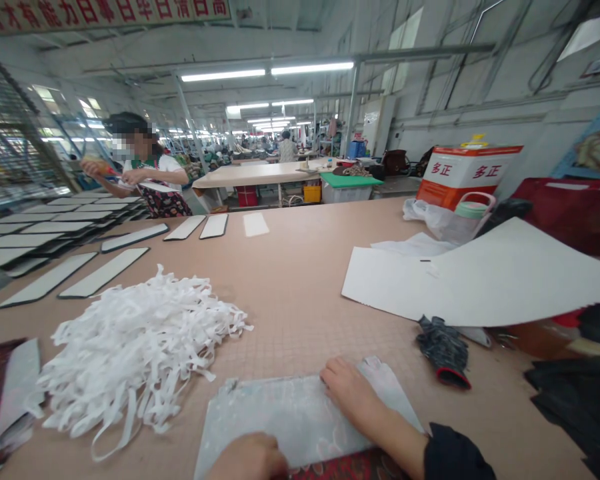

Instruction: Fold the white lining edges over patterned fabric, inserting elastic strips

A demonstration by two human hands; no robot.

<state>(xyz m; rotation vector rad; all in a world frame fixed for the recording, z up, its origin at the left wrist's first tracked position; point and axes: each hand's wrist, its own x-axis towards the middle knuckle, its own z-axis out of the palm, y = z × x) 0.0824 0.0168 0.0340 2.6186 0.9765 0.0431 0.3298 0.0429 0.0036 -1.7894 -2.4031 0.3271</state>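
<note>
A grey, glue-smeared sheet point(285, 420) lies flat at the near edge of the table, over a red patterned piece point(350, 465). My right hand point(347, 393) presses flat on the sheet's upper right part, fingers pointing left. My left hand point(250, 459) rests on the sheet's near edge, only partly in view at the bottom of the frame. Neither hand grips anything that I can see. A big heap of white strips point(135, 347) lies to the left of the sheet.
Large white card sheets point(480, 280) lie at the right, a dark glove point(445, 350) beside them. Rows of flat grey panels point(100, 273) cover the far left. A person point(147, 173) works at the far left. A red-white box point(463, 175) stands at the back right.
</note>
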